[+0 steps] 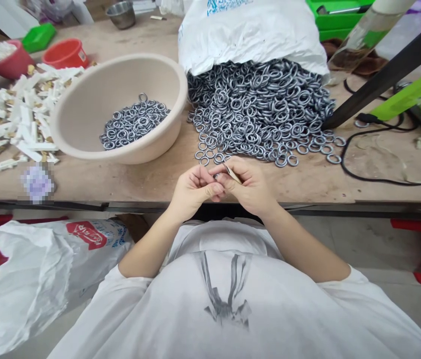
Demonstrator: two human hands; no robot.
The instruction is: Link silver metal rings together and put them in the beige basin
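My left hand (197, 187) is closed in a pinch, and a grey ring (215, 176) shows partly between its fingertips. Most of that ring is hidden by the fingers. Against it, my right hand (251, 182) grips a thin tool (233, 174) with a flat tan body and a dark edge; its exact kind is unclear. Both hands meet just above the table's front edge. Right behind them spreads a large heap of grey rings (258, 114), spilling from a white sack (251, 37). To the left, a beige basin (83, 94) holds more grey rings (135, 122).
White offcuts (27, 114) cover the table (150, 182) at the left, near red bowls (66, 53). A black post (382, 75), a green bar (415, 89) and a black cable (348, 172) occupy the right. A plastic bag (53, 269) lies below the table.
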